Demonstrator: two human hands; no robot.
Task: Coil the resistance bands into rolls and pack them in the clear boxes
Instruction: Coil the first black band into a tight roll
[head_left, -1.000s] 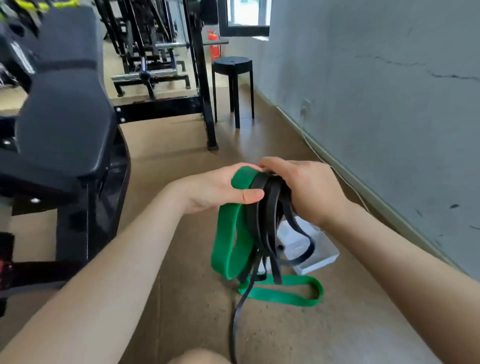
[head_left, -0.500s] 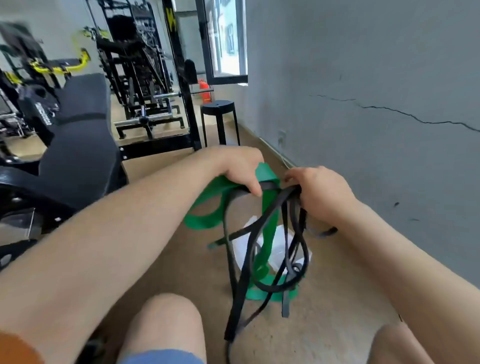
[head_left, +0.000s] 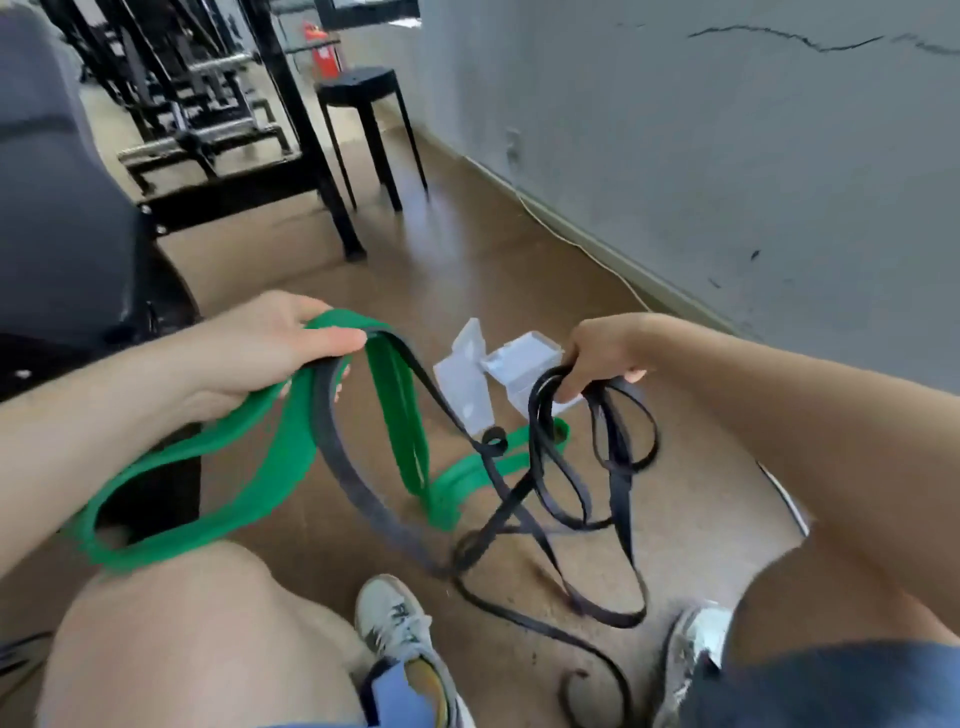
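Brown gym floor (head_left: 467, 270) — left hand (head_left: 260, 353) tight around green band (head_left: 291, 457), right hand (head_left: 605, 351) around black bands (head_left: 621, 499), well apart

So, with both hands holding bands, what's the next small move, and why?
Likely release the black strand from the left hand, keeping only the wide green rubber band. That hand grips both, while the right hand holds loops of the narrow black rubber bands, which cross the green one. Nothing is coiled yet.
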